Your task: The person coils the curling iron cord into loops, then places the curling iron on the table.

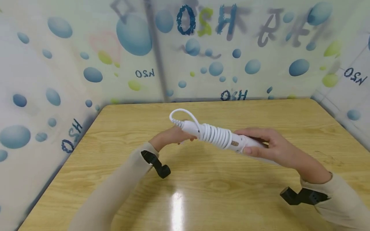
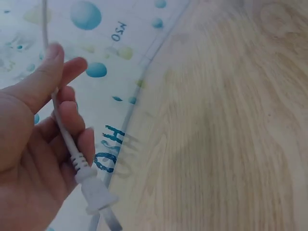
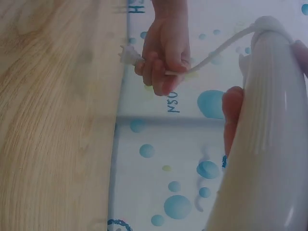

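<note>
My right hand (image 1: 276, 147) grips a long white corded hair iron (image 1: 237, 141) by its body, thumb on the near side and fingers over the far side. It is held above the table, tilted, with its cord end up toward the left. Several turns of white power cord (image 1: 215, 135) wrap that end, and a loop arches over the tip. Behind the tip, partly hidden in the head view, is my left hand (image 1: 170, 135). In the left wrist view its thumb and fingers pinch the cord (image 2: 63, 126), and the two-pin plug (image 2: 96, 193) hangs below the palm.
A wooden table (image 1: 138, 199) spreads beneath both hands. Its far edge meets a wall covering (image 1: 188, 70) printed with blue and green drops, which continues along the left and right sides. A black wrist camera (image 1: 157, 164) sits on the left sleeve, another (image 1: 303, 195) on the right.
</note>
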`<move>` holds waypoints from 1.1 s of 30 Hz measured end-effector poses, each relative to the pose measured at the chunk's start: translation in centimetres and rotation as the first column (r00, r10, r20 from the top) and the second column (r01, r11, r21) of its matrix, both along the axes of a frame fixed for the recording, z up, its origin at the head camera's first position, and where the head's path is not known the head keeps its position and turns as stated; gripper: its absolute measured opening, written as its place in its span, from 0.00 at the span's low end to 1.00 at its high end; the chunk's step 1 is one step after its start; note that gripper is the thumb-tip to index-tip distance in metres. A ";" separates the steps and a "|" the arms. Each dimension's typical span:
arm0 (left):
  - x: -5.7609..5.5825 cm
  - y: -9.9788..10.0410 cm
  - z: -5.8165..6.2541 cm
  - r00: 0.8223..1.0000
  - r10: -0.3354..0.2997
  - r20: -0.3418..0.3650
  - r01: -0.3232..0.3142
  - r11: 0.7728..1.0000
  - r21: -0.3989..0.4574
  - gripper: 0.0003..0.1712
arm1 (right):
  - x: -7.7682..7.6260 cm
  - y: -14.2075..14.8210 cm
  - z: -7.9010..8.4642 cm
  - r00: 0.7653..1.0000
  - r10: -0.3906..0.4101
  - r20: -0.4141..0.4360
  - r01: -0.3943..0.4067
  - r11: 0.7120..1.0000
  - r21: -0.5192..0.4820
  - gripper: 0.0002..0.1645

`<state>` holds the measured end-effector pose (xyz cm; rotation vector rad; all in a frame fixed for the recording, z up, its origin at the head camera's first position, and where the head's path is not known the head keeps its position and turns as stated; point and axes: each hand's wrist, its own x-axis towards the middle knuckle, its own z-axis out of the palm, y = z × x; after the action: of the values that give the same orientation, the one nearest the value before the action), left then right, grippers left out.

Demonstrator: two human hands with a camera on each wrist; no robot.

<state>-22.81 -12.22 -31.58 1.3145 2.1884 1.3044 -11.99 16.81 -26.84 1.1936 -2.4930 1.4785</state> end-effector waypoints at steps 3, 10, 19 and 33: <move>-0.7 0.3 0.0 0.993 -0.119 -0.021 0.119 0.993 0.027 0.24 | -0.2 -0.2 -0.2 0.998 0.066 0.008 -0.066 0.998 0.000 0.25; -1.2 1.8 0.4 0.996 -0.067 0.063 0.071 0.996 -0.061 0.16 | -0.7 -0.5 -0.8 0.981 0.192 0.027 -0.193 0.981 0.008 0.25; -1.3 2.0 0.3 0.995 -0.018 0.095 0.032 0.989 -0.147 0.14 | -0.4 -0.6 -0.9 0.961 0.260 0.095 -0.266 0.962 0.057 0.24; 1.1 2.5 4.2 0.980 -0.145 0.135 0.168 0.969 -0.179 0.08 | -1.1 -1.6 -1.5 0.977 0.188 0.098 -0.212 0.863 0.458 0.21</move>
<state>-21.70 -9.77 -27.39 1.2707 2.0254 1.0590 -13.06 15.25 -28.34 1.5359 -2.9441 0.9588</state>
